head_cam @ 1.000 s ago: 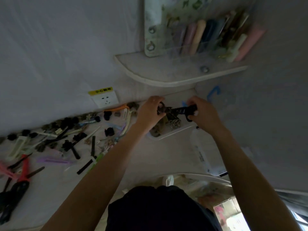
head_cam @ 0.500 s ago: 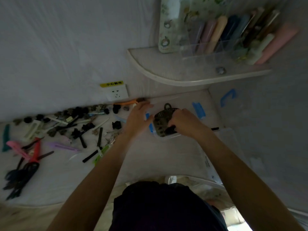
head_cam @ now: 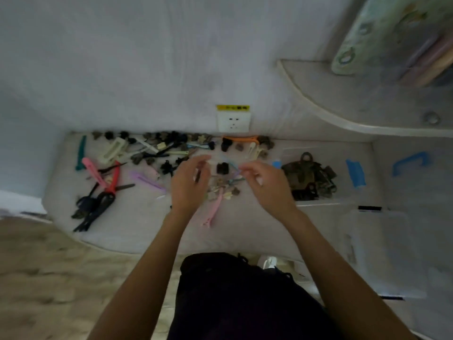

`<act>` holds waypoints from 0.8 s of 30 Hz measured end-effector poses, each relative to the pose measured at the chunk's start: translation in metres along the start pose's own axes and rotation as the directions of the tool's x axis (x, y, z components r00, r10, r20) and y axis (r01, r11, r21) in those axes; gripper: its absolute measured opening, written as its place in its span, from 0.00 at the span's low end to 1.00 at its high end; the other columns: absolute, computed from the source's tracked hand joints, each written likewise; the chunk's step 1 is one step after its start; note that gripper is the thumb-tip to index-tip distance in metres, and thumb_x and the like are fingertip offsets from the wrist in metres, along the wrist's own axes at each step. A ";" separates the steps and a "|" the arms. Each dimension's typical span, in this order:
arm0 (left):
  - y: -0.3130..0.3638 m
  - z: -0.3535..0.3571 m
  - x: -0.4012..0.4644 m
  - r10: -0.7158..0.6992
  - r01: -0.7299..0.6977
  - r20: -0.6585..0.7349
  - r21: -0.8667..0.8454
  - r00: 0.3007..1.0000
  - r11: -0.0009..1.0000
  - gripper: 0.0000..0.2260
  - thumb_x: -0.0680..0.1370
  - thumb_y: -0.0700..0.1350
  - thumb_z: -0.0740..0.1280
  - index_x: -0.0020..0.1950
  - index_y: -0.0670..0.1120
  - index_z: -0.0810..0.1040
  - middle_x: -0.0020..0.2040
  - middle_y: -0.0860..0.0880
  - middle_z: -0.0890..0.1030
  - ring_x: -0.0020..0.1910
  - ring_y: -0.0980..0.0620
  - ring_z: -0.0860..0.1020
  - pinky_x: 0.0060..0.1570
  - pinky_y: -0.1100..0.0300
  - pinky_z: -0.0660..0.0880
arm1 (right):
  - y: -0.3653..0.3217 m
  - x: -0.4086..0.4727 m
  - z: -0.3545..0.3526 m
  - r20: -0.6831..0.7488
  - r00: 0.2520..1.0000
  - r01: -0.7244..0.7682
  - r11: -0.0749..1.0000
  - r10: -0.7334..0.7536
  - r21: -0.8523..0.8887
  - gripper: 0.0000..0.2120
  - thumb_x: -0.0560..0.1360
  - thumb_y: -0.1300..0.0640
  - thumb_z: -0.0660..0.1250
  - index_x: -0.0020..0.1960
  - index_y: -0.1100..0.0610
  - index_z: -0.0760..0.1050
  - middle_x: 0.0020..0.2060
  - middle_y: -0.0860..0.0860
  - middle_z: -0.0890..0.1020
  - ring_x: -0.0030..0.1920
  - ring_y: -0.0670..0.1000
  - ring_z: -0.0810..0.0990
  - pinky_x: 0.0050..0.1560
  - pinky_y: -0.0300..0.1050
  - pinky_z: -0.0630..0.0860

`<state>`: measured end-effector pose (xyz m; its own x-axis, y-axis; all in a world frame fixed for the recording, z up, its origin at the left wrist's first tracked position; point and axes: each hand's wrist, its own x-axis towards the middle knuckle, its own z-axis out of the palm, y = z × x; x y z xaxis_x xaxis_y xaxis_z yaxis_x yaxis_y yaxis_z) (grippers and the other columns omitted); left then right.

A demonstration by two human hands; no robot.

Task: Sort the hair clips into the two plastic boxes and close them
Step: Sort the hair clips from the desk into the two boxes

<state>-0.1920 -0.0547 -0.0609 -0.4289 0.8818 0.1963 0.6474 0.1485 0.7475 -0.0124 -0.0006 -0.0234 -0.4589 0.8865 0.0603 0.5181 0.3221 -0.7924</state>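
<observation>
Hair clips [head_cam: 152,163] lie scattered along the bench's back edge, so the left hand [head_cam: 190,185] and right hand [head_cam: 266,185] hover over them, each grip released, empty, ready to pick.

The worktop [head_cam: 137,231] looks matt, pale and smooth. The hair clips [head_cam: 147,155] along its far edge look like plastic, some glossy. The box [head_cam: 318,202] toward the right edge is clear, shiny plastic, the wall socket [head_cam: 233,121] smooth white plastic
</observation>
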 end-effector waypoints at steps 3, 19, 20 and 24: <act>-0.059 -0.052 -0.021 -0.014 0.043 -0.123 0.232 0.992 0.972 0.10 0.74 0.42 0.64 0.54 0.45 0.78 0.49 0.46 0.82 0.49 0.45 0.78 0.51 0.57 0.69 | -0.010 0.009 0.069 0.307 0.951 0.087 0.979 -0.027 -0.185 0.18 0.76 0.57 0.61 0.67 0.53 0.69 0.64 0.55 0.73 0.65 0.56 0.68 0.63 0.48 0.65; -0.210 -0.161 -0.034 -0.336 0.269 0.090 0.426 0.937 0.864 0.22 0.67 0.50 0.74 0.57 0.44 0.75 0.49 0.44 0.80 0.50 0.41 0.76 0.50 0.50 0.72 | -0.079 0.067 0.250 0.544 0.795 0.486 0.818 -0.269 -0.307 0.23 0.75 0.62 0.61 0.69 0.53 0.67 0.73 0.55 0.62 0.74 0.59 0.55 0.72 0.57 0.53; -0.209 -0.159 -0.036 -0.333 0.270 0.099 0.396 0.938 0.878 0.22 0.67 0.51 0.74 0.57 0.45 0.75 0.50 0.45 0.80 0.51 0.41 0.76 0.51 0.50 0.73 | -0.086 0.077 0.258 0.563 0.786 0.490 0.813 -0.257 -0.313 0.22 0.75 0.61 0.60 0.69 0.52 0.67 0.73 0.55 0.62 0.74 0.59 0.54 0.72 0.58 0.53; -0.211 -0.154 -0.039 -0.343 0.296 0.119 0.299 0.932 0.907 0.24 0.69 0.51 0.74 0.60 0.44 0.72 0.52 0.44 0.79 0.52 0.43 0.76 0.50 0.51 0.73 | -0.094 0.105 0.281 0.660 0.734 0.504 0.779 -0.160 -0.372 0.15 0.79 0.54 0.56 0.63 0.50 0.73 0.73 0.53 0.61 0.74 0.57 0.54 0.72 0.57 0.53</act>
<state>-0.4089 -0.1891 -0.1281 -0.5464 0.8241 -0.1493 0.6489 0.5293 0.5466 -0.3121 -0.0316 -0.1130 -0.8960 0.3799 -0.2298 0.4410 0.8215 -0.3614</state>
